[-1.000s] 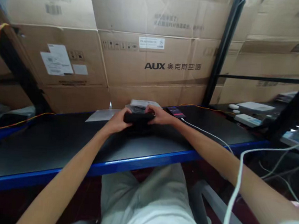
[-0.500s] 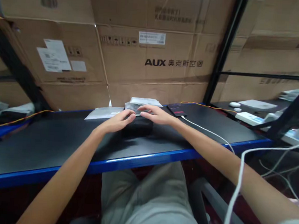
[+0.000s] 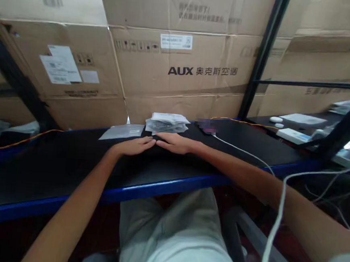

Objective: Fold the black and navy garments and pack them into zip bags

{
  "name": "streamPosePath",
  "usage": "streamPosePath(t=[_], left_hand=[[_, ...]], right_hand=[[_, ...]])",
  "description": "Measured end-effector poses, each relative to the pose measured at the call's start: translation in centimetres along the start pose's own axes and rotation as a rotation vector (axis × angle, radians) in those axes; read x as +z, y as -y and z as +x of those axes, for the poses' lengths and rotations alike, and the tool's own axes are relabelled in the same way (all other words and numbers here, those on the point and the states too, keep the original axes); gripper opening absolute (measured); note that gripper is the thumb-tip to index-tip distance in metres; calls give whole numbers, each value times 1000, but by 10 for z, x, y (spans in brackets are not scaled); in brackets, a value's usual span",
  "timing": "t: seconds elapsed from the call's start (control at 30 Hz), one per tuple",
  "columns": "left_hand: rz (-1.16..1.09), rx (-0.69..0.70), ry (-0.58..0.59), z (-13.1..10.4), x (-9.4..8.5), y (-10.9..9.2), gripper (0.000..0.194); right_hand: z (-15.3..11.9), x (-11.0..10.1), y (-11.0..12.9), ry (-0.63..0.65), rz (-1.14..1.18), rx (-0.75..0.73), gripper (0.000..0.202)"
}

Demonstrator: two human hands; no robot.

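My left hand lies palm down on the black tabletop, its fingers stretched out toward the right. Opposite it, my right hand rests flat too, fingers reaching left, so the fingertips of both almost meet. Neither holds anything that I can see; what is under the palms is hidden. Just behind the right hand sits a stack of clear plastic packets. A single flat packet with a small white label lies beyond the left hand.
A phone with a white cable lies at the back right. Cardboard panels stand behind the blue-edged table. Another white cable crosses in front of my right forearm. White boxes occupy the neighbouring table.
Both hands have come down from above the table and now lie flat, closer together. The stack of packets shows more fully behind them. The scene looks darker on the table.
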State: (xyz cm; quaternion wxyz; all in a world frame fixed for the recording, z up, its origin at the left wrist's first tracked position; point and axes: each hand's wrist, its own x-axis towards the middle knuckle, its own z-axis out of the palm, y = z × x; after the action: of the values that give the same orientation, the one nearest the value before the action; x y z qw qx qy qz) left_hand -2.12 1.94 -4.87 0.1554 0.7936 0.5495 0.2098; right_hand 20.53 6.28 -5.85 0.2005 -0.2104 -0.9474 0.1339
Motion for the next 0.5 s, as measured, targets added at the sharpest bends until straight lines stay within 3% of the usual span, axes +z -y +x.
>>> streamPosePath(t=[0.1, 0.3, 0.5], left_hand=[[-43, -69, -51, 4, -7, 0, 62], [143, -166, -272, 9, -22, 14, 52], [243, -233, -211, 10, -12, 31, 51]], right_hand=[[10, 0, 4, -155, -21, -21, 65], [14, 21, 20, 138, -124, 29, 64], [8, 10, 18, 192, 18, 79, 65]])
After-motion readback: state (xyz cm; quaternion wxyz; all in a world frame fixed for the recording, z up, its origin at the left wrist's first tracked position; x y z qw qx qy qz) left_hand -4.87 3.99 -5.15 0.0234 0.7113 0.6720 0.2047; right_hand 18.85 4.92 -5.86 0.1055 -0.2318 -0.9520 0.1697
